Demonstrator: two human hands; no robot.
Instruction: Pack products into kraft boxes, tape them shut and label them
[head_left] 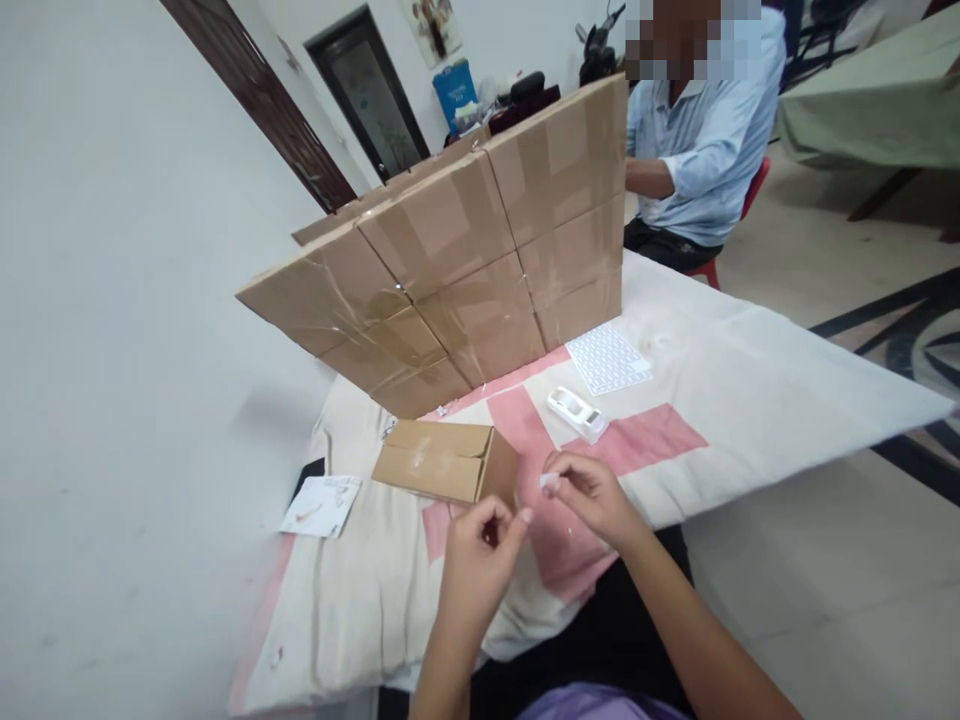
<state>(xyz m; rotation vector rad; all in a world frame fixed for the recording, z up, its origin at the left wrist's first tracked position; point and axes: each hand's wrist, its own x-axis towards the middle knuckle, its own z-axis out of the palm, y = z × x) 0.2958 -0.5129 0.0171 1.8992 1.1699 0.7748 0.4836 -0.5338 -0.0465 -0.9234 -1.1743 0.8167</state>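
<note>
My right hand (596, 502) pinches a small white piece of paper or sticker (549, 481) between thumb and fingers, above the pink part of the cloth. Close to it on the left, my left hand (480, 555) is closed with curled fingers and the thumb pressed in; whether it holds anything is hidden. Just beyond my left hand lies a closed brown cardboard box (431, 458). A white plastic device (577, 413) rests past my right hand. Behind that is a white sheet (609, 358) printed with rows of small bluish marks.
A tall taped cardboard panel (465, 260) stands across the table. At left lies a printed white card (321, 506) on the pink and cream cloth (375, 590). Beyond the panel, a person in a light blue shirt (709, 150) sits on a red chair. A wall (135, 400) borders the left.
</note>
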